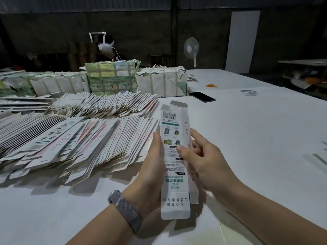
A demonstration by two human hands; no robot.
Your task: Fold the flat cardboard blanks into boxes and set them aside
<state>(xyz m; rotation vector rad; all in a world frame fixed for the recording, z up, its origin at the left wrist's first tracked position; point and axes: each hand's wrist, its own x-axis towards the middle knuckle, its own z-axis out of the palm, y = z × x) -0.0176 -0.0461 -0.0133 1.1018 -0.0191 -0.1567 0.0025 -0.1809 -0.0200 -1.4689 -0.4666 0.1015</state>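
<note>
Popping a flat blank open into a box, end flaps not tucked yet

White table, fanned blanks pile left of the grip; printed carton held upright, left hand cupping one edge, right hand pinching the other. Next is probably squaring it up and tucking flaps.

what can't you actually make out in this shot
Head view only:
- Long white printed cardboard box: its back is hidden; small print too fine to read.
- Left hand: fingers hidden behind the box.
- Fanned piles of flat white blanks: cut off at the left edge.
- Dark background: too dim for detail.
</note>
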